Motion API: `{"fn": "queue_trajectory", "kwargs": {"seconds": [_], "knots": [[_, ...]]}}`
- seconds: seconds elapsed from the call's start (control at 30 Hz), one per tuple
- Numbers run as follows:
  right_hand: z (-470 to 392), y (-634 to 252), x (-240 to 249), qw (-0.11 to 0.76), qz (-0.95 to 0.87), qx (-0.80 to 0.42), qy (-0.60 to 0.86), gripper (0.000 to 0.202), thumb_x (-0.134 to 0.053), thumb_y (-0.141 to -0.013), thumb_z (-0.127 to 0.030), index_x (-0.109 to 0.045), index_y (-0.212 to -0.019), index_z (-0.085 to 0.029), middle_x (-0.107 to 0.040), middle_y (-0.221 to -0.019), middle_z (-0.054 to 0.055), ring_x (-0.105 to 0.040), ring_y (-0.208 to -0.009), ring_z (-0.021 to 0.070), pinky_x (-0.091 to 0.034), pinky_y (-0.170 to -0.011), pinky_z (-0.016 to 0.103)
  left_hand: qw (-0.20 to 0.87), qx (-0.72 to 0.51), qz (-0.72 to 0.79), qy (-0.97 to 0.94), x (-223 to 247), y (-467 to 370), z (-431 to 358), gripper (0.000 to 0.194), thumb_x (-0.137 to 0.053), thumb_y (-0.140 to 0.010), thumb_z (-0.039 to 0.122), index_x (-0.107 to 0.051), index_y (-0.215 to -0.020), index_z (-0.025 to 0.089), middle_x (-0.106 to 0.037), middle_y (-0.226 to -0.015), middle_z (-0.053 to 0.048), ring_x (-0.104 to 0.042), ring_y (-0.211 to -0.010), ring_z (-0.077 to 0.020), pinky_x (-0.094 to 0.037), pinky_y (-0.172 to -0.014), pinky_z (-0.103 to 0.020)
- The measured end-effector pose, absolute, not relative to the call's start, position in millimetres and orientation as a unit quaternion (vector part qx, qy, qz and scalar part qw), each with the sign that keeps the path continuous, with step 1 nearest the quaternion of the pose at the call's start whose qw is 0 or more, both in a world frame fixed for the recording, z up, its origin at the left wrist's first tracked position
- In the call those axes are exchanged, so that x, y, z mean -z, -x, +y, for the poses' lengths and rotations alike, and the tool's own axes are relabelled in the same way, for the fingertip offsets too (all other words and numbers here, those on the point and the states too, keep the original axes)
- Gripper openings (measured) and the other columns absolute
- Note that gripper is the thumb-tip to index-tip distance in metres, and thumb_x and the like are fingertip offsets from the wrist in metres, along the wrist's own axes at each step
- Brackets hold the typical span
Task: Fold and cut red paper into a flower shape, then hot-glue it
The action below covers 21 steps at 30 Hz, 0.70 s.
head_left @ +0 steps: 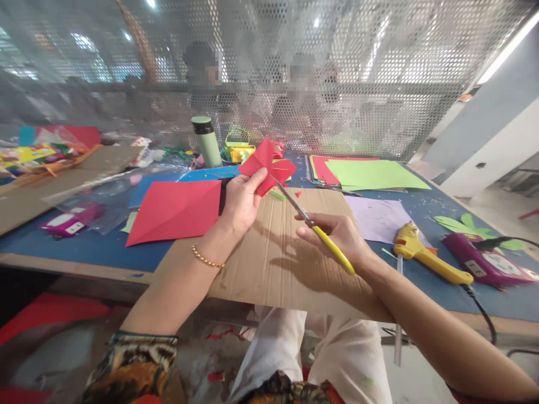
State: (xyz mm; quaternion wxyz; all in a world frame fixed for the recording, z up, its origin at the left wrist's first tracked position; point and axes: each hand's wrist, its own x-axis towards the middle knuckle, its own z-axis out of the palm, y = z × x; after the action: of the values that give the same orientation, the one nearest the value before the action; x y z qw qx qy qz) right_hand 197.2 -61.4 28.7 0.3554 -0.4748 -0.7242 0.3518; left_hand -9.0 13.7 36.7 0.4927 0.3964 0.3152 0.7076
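My left hand (244, 199) pinches a folded red paper piece (263, 163) with several pointed flaps, held above the cardboard sheet (278, 269). Yellow-handled scissors (332, 247) are in my right hand (337, 235), its fingers around the handle. The scissor blades point up and left, with their tips at the lower right part of the red paper. A small red scrap (298, 194) lies just right of the blades. To the left of my left hand, a flat red sheet (177, 210) rests on the blue table.
A yellow glue gun (438, 264) and a purple power strip (488, 261) lie at right. Behind are a green bottle (207, 143) and stacked coloured paper (374, 174). Another purple power strip (73, 220) is at left. People show dimly behind the mesh screen (261, 73).
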Motion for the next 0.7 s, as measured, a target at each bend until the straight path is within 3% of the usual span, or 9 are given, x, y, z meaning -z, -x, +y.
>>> {"fn": "queue_trajectory", "kwargs": {"seconds": [0.2, 0.5, 0.7], "knots": [[-61.5, -202.1, -26.3, 0.362, -0.724, -0.358, 0.466, 0.074, -0.075, -0.075, -0.077, -0.083, -0.107, -0.011, -0.044, -0.063, -0.003, -0.031, -0.058, 0.0106, -0.026, -0.052, 0.027, 0.37, -0.711, 0.349, -0.485, -37.8, 18.4, 20.3, 0.02, -0.092, -0.071, 0.029, -0.075, -0.067, 0.019, -0.071, -0.065, 0.001, -0.067, -0.067, -0.014, -0.052, -0.063, -0.025], [-59.2, -205.7, -25.4, 0.359, -0.715, -0.372, 0.471, 0.071, -0.076, -0.075, -0.077, -0.082, -0.105, -0.013, -0.041, -0.062, -0.004, -0.03, -0.057, 0.0101, -0.023, -0.05, 0.026, 0.436, -0.684, 0.33, -0.483, -41.5, 15.8, 13.1, 0.018, -0.094, -0.067, 0.029, -0.079, -0.07, 0.019, -0.076, -0.072, -0.001, -0.07, -0.07, -0.0147, -0.057, -0.072, -0.028], [-57.9, -205.9, -24.7, 0.352, -0.716, -0.375, 0.472, 0.067, -0.076, -0.072, -0.079, -0.08, -0.092, -0.015, -0.04, -0.063, -0.004, -0.031, -0.06, 0.0111, -0.023, -0.051, 0.027, 0.433, -0.685, 0.348, -0.47, -42.8, 16.4, 13.1, 0.017, -0.094, -0.067, 0.026, -0.079, -0.071, 0.019, -0.077, -0.071, -0.001, -0.07, -0.068, -0.0149, -0.057, -0.069, -0.027]]}}
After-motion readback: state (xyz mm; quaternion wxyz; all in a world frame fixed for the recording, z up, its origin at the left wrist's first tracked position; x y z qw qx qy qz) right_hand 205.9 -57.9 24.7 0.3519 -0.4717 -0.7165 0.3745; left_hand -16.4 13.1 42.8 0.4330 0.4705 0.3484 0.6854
